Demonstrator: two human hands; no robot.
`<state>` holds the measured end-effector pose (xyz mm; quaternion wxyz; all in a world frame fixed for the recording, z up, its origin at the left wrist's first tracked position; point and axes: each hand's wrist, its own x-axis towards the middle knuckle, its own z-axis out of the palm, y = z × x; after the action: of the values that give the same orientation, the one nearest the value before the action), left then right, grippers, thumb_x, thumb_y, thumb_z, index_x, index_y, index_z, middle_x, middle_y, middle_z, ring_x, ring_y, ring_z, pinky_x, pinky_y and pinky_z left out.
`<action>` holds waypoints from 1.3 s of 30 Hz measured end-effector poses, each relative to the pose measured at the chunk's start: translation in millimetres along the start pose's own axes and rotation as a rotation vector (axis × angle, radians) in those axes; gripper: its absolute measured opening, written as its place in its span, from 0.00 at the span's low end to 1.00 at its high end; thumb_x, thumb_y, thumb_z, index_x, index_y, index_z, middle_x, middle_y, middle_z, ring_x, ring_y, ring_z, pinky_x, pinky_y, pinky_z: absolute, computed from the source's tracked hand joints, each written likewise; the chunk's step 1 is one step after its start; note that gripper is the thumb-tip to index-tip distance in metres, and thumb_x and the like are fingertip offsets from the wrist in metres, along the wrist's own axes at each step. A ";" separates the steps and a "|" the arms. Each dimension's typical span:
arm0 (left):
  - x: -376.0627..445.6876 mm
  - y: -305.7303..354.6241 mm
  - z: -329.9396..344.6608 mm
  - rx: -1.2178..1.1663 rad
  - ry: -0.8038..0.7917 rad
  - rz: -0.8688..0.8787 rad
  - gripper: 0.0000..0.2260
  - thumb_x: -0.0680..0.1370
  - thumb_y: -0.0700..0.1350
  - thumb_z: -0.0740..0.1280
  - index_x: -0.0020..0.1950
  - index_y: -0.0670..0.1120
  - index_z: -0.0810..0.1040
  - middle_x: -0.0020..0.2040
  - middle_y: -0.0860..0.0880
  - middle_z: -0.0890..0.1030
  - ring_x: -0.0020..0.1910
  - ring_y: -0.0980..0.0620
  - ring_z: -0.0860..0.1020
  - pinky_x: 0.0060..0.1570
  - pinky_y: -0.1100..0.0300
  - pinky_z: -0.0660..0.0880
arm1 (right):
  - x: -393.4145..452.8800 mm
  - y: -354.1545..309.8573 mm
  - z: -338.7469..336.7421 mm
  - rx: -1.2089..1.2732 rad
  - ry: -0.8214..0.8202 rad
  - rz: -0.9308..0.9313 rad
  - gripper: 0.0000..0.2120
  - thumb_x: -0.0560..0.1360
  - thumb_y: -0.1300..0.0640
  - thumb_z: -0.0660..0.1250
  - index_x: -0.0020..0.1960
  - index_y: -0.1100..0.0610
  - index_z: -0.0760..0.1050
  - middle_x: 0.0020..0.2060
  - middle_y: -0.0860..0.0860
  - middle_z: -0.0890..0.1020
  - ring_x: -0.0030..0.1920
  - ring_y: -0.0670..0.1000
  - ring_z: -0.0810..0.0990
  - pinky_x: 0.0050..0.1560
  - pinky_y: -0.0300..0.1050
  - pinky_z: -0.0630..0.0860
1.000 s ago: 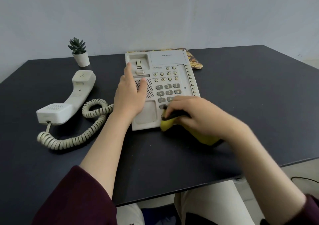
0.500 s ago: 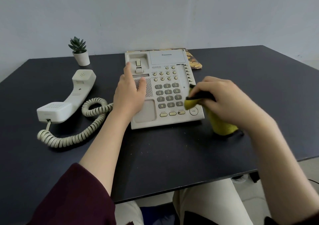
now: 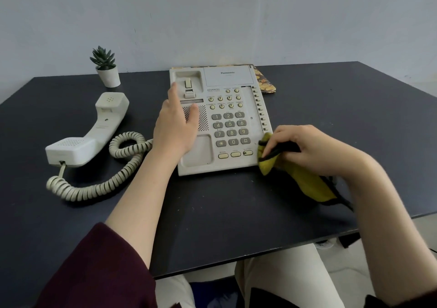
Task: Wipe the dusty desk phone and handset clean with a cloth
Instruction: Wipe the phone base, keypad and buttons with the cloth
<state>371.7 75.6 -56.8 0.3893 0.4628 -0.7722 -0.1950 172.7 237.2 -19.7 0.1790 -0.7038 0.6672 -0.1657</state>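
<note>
On the dark table (image 3: 236,213), the left hand (image 3: 173,128) lies flat, fingers straight, steadying the phone (image 3: 256,120) while the right hand (image 3: 305,149), fingers clamped on the yellow cloth (image 3: 305,182), rubs its near right corner.

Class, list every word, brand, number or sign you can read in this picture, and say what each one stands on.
"Panasonic": top panel of the desk phone.
"ADVANCED": phone face, beside the cradle.
"1 2 3 4 5 6 7 8 9 * 0": keypad; the last key shows a square-like sign.
Small labels over the round buttons and lower keys: too small to read.
</note>
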 end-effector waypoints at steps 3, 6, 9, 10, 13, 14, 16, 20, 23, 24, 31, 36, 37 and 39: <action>-0.1 0.0 -0.1 -0.006 -0.001 0.001 0.26 0.82 0.50 0.56 0.77 0.46 0.52 0.71 0.41 0.67 0.68 0.44 0.67 0.62 0.53 0.65 | -2.0 11.3 -7.9 -0.239 0.074 0.197 0.18 0.75 0.64 0.61 0.48 0.40 0.76 0.49 0.41 0.76 0.53 0.48 0.75 0.53 0.46 0.73; 0.2 -0.6 1.0 -0.020 -0.005 -0.008 0.26 0.81 0.50 0.57 0.77 0.46 0.52 0.71 0.41 0.67 0.68 0.44 0.67 0.63 0.54 0.64 | 0.4 22.4 -9.2 -0.377 0.304 0.372 0.14 0.76 0.60 0.59 0.53 0.43 0.74 0.50 0.48 0.75 0.50 0.56 0.75 0.46 0.50 0.72; 1.8 -2.1 1.9 -0.057 0.006 -0.012 0.27 0.81 0.49 0.58 0.77 0.47 0.52 0.71 0.42 0.67 0.68 0.44 0.67 0.63 0.55 0.63 | 10.1 13.6 -8.7 -0.199 0.491 0.238 0.09 0.77 0.54 0.61 0.55 0.45 0.74 0.49 0.49 0.77 0.50 0.56 0.75 0.48 0.51 0.72; 2.3 -2.5 2.1 -0.080 0.008 -0.019 0.28 0.81 0.48 0.59 0.77 0.47 0.51 0.72 0.42 0.67 0.69 0.44 0.66 0.63 0.56 0.62 | 16.6 6.8 -8.0 -0.168 0.546 0.189 0.08 0.77 0.53 0.60 0.55 0.47 0.74 0.49 0.49 0.78 0.50 0.56 0.75 0.48 0.52 0.72; 4.0 -3.7 2.9 -0.114 0.000 -0.044 0.29 0.80 0.48 0.59 0.78 0.47 0.49 0.73 0.44 0.64 0.71 0.46 0.64 0.62 0.60 0.60 | 41.9 -18.8 -4.6 -0.134 0.639 0.076 0.09 0.78 0.52 0.60 0.56 0.52 0.73 0.50 0.51 0.79 0.50 0.55 0.75 0.48 0.49 0.71; 4.4 -4.7 3.5 -0.110 -0.002 -0.047 0.30 0.80 0.48 0.59 0.78 0.46 0.49 0.74 0.44 0.64 0.71 0.46 0.64 0.61 0.62 0.59 | 52.2 -26.7 -3.6 -0.133 0.635 0.051 0.09 0.78 0.52 0.59 0.56 0.53 0.73 0.50 0.51 0.79 0.50 0.55 0.75 0.47 0.49 0.70; 5.8 -6.5 4.6 -0.112 0.002 -0.046 0.30 0.80 0.49 0.60 0.77 0.46 0.49 0.72 0.44 0.66 0.70 0.47 0.65 0.59 0.64 0.59 | 74.6 -40.4 -0.6 -0.134 0.604 0.016 0.10 0.79 0.52 0.59 0.56 0.56 0.72 0.49 0.53 0.78 0.49 0.57 0.75 0.48 0.51 0.72; 6.8 -8.1 5.5 -0.110 0.015 -0.043 0.30 0.80 0.49 0.60 0.77 0.46 0.50 0.68 0.44 0.70 0.66 0.45 0.69 0.60 0.57 0.65 | 109.8 -55.9 18.5 -0.187 0.523 -0.064 0.13 0.78 0.50 0.60 0.56 0.58 0.70 0.48 0.55 0.77 0.47 0.59 0.76 0.46 0.53 0.73; 6.3 -7.8 5.6 -0.100 0.010 -0.045 0.30 0.80 0.50 0.59 0.77 0.47 0.50 0.68 0.44 0.70 0.66 0.44 0.69 0.62 0.53 0.67 | 118.7 -48.8 24.9 -0.274 0.601 -0.001 0.13 0.78 0.49 0.60 0.56 0.58 0.70 0.49 0.54 0.76 0.46 0.59 0.76 0.38 0.48 0.69; 6.5 -8.0 5.8 -0.096 0.012 -0.043 0.30 0.80 0.50 0.59 0.77 0.47 0.50 0.68 0.44 0.70 0.66 0.44 0.69 0.63 0.52 0.67 | 119.1 -44.3 21.6 -0.304 0.638 0.056 0.12 0.79 0.50 0.60 0.56 0.58 0.69 0.50 0.54 0.76 0.47 0.60 0.76 0.37 0.47 0.67; 7.3 -8.6 5.9 -0.066 0.010 -0.038 0.30 0.80 0.51 0.59 0.77 0.47 0.49 0.69 0.42 0.69 0.67 0.40 0.69 0.65 0.46 0.66 | 107.8 -16.1 -2.1 -0.158 0.847 0.168 0.12 0.77 0.53 0.63 0.57 0.58 0.71 0.52 0.54 0.78 0.48 0.59 0.76 0.42 0.48 0.69; 7.0 -8.3 5.8 -0.065 0.000 -0.034 0.30 0.80 0.51 0.59 0.77 0.47 0.49 0.70 0.44 0.69 0.68 0.42 0.68 0.66 0.46 0.66 | 103.4 -30.3 3.4 -0.087 0.633 -0.177 0.10 0.73 0.51 0.68 0.53 0.51 0.77 0.46 0.49 0.79 0.47 0.52 0.77 0.46 0.51 0.75; 7.1 -8.5 5.7 -0.069 0.001 -0.036 0.30 0.79 0.51 0.59 0.77 0.47 0.49 0.70 0.44 0.69 0.67 0.42 0.68 0.66 0.46 0.66 | 103.6 -32.9 8.2 -0.094 0.581 -0.196 0.10 0.73 0.51 0.68 0.53 0.50 0.77 0.46 0.48 0.79 0.47 0.52 0.77 0.46 0.51 0.75; 7.3 -8.4 5.3 -0.075 0.002 -0.044 0.30 0.79 0.51 0.59 0.77 0.48 0.49 0.69 0.44 0.70 0.67 0.43 0.69 0.65 0.46 0.67 | 105.1 -33.2 15.5 -0.148 0.547 -0.148 0.10 0.74 0.49 0.66 0.54 0.49 0.76 0.47 0.47 0.78 0.48 0.52 0.76 0.44 0.49 0.75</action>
<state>370.3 64.8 -62.6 0.4027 0.4649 -0.7537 -0.2316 215.0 134.2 -18.3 -0.0718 -0.6908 0.6480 -0.3127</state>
